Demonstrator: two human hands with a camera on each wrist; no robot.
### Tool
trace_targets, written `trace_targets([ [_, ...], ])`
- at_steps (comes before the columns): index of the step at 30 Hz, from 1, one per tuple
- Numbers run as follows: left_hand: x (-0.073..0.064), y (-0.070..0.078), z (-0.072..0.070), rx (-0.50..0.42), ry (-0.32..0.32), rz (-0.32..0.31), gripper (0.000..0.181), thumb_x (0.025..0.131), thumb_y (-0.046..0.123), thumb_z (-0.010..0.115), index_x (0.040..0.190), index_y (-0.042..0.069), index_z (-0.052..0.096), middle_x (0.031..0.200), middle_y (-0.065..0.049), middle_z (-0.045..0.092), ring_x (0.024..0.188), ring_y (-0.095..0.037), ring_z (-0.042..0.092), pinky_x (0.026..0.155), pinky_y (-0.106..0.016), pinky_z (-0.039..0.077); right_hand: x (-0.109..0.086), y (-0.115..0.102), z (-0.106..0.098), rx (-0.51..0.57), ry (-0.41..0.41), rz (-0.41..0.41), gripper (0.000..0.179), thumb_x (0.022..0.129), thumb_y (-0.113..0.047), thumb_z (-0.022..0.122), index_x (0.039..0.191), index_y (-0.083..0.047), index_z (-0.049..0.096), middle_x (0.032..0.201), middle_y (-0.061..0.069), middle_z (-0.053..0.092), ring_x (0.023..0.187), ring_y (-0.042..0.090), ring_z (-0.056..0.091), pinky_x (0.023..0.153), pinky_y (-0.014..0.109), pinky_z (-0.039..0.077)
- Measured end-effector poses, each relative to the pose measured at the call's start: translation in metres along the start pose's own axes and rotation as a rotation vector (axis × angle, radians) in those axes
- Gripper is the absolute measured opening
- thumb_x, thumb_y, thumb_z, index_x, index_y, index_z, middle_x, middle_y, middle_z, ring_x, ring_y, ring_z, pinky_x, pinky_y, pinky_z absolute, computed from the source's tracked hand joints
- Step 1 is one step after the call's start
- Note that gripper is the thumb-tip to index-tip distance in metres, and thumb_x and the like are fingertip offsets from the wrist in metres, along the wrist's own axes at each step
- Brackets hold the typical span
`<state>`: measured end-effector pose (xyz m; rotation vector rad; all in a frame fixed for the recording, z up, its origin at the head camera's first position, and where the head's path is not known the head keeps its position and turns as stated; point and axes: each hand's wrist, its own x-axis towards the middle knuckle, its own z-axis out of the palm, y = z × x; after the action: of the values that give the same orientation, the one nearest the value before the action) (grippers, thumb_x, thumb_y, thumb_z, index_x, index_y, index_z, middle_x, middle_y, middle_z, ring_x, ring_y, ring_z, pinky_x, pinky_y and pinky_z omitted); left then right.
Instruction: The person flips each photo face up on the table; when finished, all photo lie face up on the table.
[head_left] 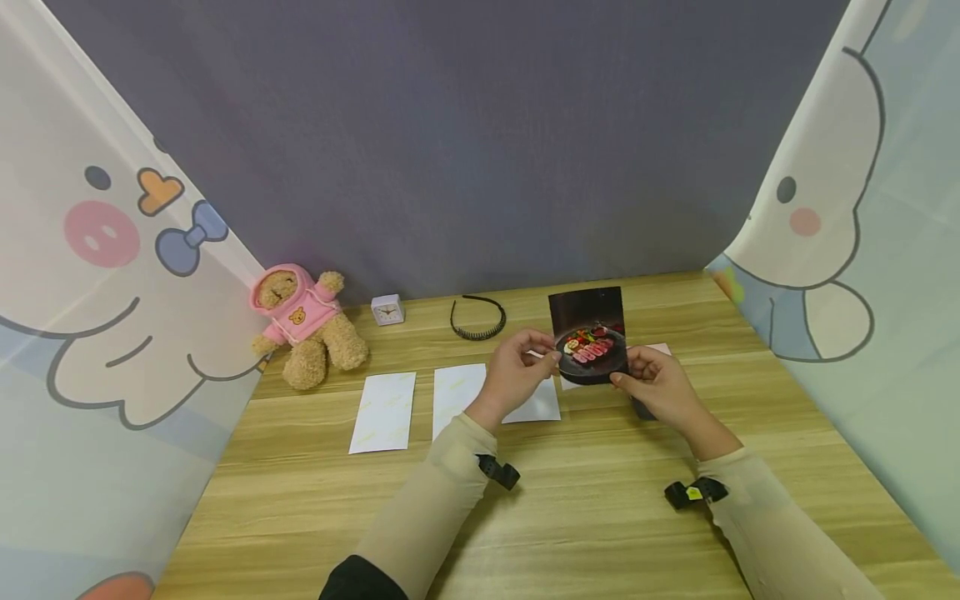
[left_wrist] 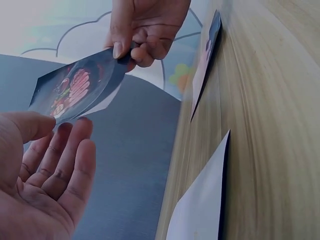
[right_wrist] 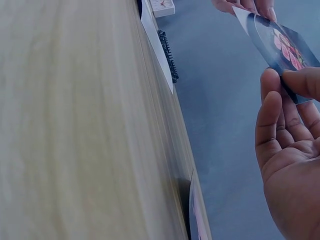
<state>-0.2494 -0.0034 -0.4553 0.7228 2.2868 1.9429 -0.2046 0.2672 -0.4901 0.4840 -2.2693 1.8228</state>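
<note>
Over the wood-grain table (head_left: 600, 517) I hold up a dark food photo (head_left: 590, 336), a two-handed holding step, I judge; my left hand (head_left: 515, 373) pinches its left edge, my right hand (head_left: 667, 392) its lower right, and any next move calls for light, even pressure

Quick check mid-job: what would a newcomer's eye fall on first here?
Probably the dark rectangular photo card showing pinkish-red slices, held up between the left hand and right hand over the light wood-grain table. Next comes the tan plush bear in a pink hoodie at the table's back left, then the white rectangular sheets lying left of the card.
</note>
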Motion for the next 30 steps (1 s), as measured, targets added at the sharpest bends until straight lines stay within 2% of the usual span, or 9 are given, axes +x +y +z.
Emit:
trace_targets([
  [2, -0.0004, -0.0004, 0.0005, 0.002, -0.005, -0.013, 0.017, 0.101, 0.016, 0.074, 0.118, 0.015, 0.071, 0.099, 0.0, 0.072, 0.087, -0.038, 0.075, 0.075, -0.045, 0.062, 0.0001, -0.0003, 0.0002, 0.008, -0.007, -0.001, 0.011, 0.095, 0.007, 0.072, 0.105, 0.009, 0.067, 0.086, 0.017, 0.072, 0.074, 0.033, 0.07, 0.063, 0.031, 0.058],
  [7, -0.0008, -0.002, 0.0006, 0.036, -0.015, -0.036, 0.02, 0.1, 0.018, 0.076, 0.119, 0.018, 0.07, 0.101, 0.002, 0.072, 0.084, -0.022, 0.076, 0.071, -0.034, 0.061, 0.0008, -0.0002, 0.0007, 0.032, -0.021, 0.001, 0.012, 0.095, 0.008, 0.072, 0.106, 0.009, 0.066, 0.087, 0.016, 0.073, 0.077, 0.037, 0.071, 0.064, 0.034, 0.06],
  [9, -0.0007, -0.0025, 0.0002, 0.041, -0.019, -0.033, 0.02, 0.1, 0.017, 0.076, 0.119, 0.018, 0.07, 0.102, 0.002, 0.072, 0.083, -0.02, 0.075, 0.071, -0.033, 0.061, 0.0011, 0.0003, 0.0008, 0.04, -0.027, -0.005, 0.012, 0.096, 0.007, 0.072, 0.106, 0.01, 0.066, 0.088, 0.017, 0.073, 0.077, 0.036, 0.071, 0.064, 0.033, 0.059],
  [14, -0.0008, -0.0015, -0.0007, 0.036, -0.016, -0.015, 0.019, 0.1, 0.016, 0.075, 0.118, 0.017, 0.07, 0.101, 0.002, 0.071, 0.086, -0.03, 0.075, 0.07, -0.032, 0.06, 0.0005, 0.0027, 0.0005, 0.061, -0.037, -0.037, 0.011, 0.098, 0.008, 0.068, 0.108, 0.012, 0.064, 0.087, 0.021, 0.071, 0.072, 0.032, 0.068, 0.06, 0.032, 0.057],
  [17, -0.0007, -0.0005, -0.0008, 0.035, -0.007, -0.004, 0.018, 0.1, 0.015, 0.076, 0.117, 0.016, 0.07, 0.1, 0.002, 0.071, 0.086, -0.031, 0.075, 0.069, -0.031, 0.059, 0.0001, 0.003, 0.0009, 0.074, -0.012, -0.058, 0.012, 0.098, 0.01, 0.066, 0.109, 0.014, 0.064, 0.085, 0.02, 0.069, 0.068, 0.029, 0.067, 0.058, 0.031, 0.056],
  [22, -0.0002, 0.0, -0.0008, 0.031, 0.007, 0.004, 0.018, 0.099, 0.014, 0.076, 0.116, 0.016, 0.07, 0.1, 0.002, 0.071, 0.083, -0.019, 0.075, 0.068, -0.03, 0.058, -0.0007, 0.0012, 0.0033, 0.073, 0.063, -0.097, 0.026, 0.094, 0.014, 0.069, 0.119, 0.015, 0.062, 0.091, 0.017, 0.065, 0.074, 0.022, 0.068, 0.06, 0.026, 0.056],
  [25, 0.0, 0.0002, -0.001, 0.028, 0.012, 0.005, 0.019, 0.099, 0.014, 0.076, 0.117, 0.015, 0.07, 0.101, 0.001, 0.071, 0.084, -0.025, 0.075, 0.068, -0.029, 0.058, -0.0008, 0.0, 0.0052, 0.049, 0.115, -0.116, 0.035, 0.092, 0.014, 0.072, 0.125, 0.014, 0.061, 0.097, 0.017, 0.066, 0.081, 0.014, 0.067, 0.065, 0.021, 0.056],
  [28, -0.0003, 0.0009, -0.001, 0.024, 0.014, 0.007, 0.019, 0.1, 0.014, 0.075, 0.118, 0.014, 0.07, 0.102, 0.001, 0.071, 0.088, -0.037, 0.075, 0.067, -0.029, 0.057, 0.0, -0.0008, 0.0062, 0.039, 0.162, -0.124, 0.038, 0.091, 0.015, 0.072, 0.127, 0.013, 0.062, 0.098, 0.017, 0.067, 0.084, 0.012, 0.066, 0.067, 0.019, 0.056],
  [30, -0.0004, 0.0014, -0.0012, 0.028, 0.018, 0.007, 0.02, 0.1, 0.014, 0.075, 0.119, 0.014, 0.07, 0.102, 0.001, 0.071, 0.089, -0.04, 0.074, 0.067, -0.029, 0.057, 0.0007, -0.0011, 0.0063, 0.044, 0.174, -0.136, 0.037, 0.091, 0.016, 0.072, 0.127, 0.014, 0.061, 0.098, 0.018, 0.068, 0.083, 0.011, 0.067, 0.066, 0.019, 0.056],
])
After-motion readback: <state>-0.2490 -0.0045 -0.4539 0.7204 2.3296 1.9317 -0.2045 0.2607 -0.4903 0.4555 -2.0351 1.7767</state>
